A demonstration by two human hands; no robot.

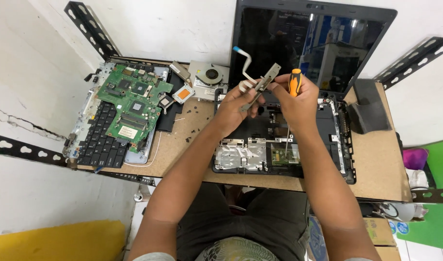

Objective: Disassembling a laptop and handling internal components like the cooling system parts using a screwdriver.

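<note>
My left hand (235, 105) holds a slim grey metal bracket (262, 84) with a white ribbon cable (245, 60) curling up from it. My right hand (296, 99) pinches the bracket's upper end and also grips an orange-handled screwdriver (294, 82), its thin shaft pointing down. Both hands hover over the opened black laptop base (337, 145), whose dark screen (313, 43) stands upright behind.
A green motherboard (134, 104) lies on a removed keyboard panel (98, 142) at the left of the brown desk (376, 159). A cooling fan with heat pipe (209, 77) sits at the back. A black block (369, 108) rests at right. Small screws are scattered near the middle.
</note>
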